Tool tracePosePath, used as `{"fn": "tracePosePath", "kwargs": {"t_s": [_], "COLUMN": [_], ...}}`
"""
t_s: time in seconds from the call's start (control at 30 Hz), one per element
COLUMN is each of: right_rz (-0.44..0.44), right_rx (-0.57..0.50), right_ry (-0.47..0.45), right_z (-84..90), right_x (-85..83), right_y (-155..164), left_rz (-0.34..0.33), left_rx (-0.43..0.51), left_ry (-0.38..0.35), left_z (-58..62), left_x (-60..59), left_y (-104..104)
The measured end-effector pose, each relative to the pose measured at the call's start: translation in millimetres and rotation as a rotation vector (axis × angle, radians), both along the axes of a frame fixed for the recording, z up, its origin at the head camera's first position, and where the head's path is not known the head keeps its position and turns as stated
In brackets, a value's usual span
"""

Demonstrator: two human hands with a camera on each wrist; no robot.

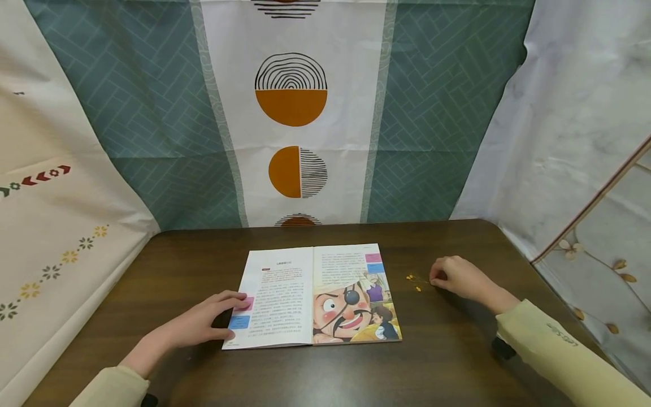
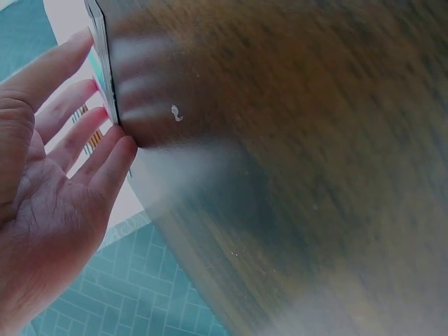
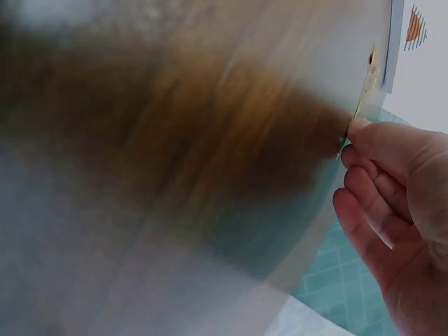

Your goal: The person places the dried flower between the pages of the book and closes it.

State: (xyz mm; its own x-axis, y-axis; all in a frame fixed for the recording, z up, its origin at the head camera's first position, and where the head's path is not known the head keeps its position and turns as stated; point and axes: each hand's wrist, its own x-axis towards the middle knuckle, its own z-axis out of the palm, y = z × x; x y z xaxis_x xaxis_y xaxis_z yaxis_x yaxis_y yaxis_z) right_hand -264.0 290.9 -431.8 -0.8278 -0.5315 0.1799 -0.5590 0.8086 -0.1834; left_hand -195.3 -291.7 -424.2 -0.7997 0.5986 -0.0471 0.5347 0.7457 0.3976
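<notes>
Book (image 1: 282, 311), one, open: is lying mid-table, apart from the far edge of the brown table (image 1: 325, 376). Left hand (image 1: 203, 322): its loosely spread fingers are touching the book's left edge. Yellow sprig-like piece (image 1: 409, 277): is sitting toward the table's right edge, right hand (image 1: 460, 277) pinching its thin stem.

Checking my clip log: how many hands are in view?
2: the left hand at the left edge of the open book, the right hand pinching a gold ornament right of it.
</notes>
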Motion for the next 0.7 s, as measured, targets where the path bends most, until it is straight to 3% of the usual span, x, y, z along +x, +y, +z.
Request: {"fn": "tracePosePath", "kwargs": {"t_s": [0.5,0.7], "right_rz": [0.019,0.058], "right_rx": [0.086,0.062], "right_ry": [-0.059,-0.064], "right_z": [-1.3,-1.3], "right_x": [-3.9,-6.1], "right_y": [-4.4,-7.5], "left_rz": [0.002,-0.007], "left_rx": [0.006,0.018], "left_ry": [0.006,0.001], "left_z": [0.4,-1.8], "left_x": [-0.1,-1.0], "left_y": [0.3,-0.4]}}
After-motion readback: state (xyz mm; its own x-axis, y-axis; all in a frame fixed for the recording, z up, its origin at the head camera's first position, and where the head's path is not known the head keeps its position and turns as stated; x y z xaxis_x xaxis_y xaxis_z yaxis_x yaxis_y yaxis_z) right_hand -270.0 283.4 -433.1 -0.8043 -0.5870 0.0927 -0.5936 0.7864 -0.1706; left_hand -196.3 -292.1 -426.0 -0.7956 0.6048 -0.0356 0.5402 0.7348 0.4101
